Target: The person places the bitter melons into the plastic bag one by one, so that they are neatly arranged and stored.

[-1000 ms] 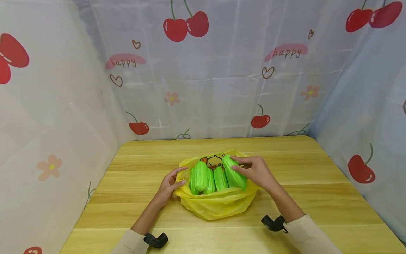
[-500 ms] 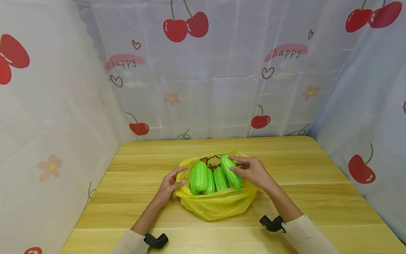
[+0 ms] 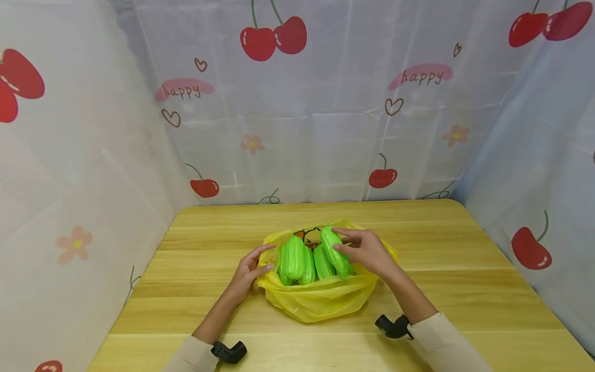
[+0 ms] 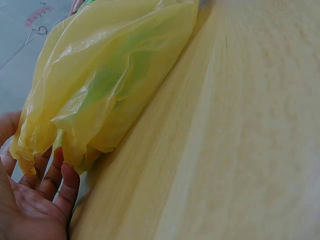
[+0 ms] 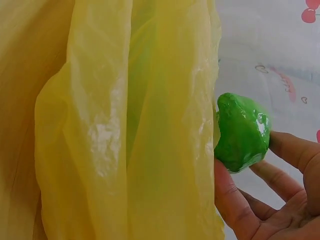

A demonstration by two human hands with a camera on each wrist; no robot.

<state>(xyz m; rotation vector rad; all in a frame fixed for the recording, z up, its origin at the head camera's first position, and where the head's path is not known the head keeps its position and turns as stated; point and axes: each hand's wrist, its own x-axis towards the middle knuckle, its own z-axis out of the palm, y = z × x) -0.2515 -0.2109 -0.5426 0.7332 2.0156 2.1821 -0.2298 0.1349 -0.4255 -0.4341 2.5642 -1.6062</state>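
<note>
A yellow plastic bag point(image 3: 321, 305) lies with its mouth spread, holding several glossy, ridged bright green cucumbers point(image 3: 295, 258). My right hand point(image 3: 367, 250) pinches one cucumber point(image 3: 333, 250) near its upper end, between thumb and fingers. This cucumber leans with its top raised and its lower end inside the bag. In the right wrist view its rounded end point(image 5: 243, 132) shows beyond the bag's side. At the bag's left rim, my left hand point(image 3: 246, 271) holds the yellow plastic, its thumb and fingers apart around the edge. Lower parts of the cucumbers are hidden by the bag.
The bag rests on a pale wooden table point(image 3: 195, 289). Behind and beside the table hang white curtains point(image 3: 325, 129) printed with cherries. A black wrist camera point(image 3: 229, 352) sits on my left wrist, another point(image 3: 393, 326) on the right.
My right hand has moved slightly left with the cucumber it pinches, bringing it closer to the others and over the right part of the group. My left hand stays at the bag's rim.
</note>
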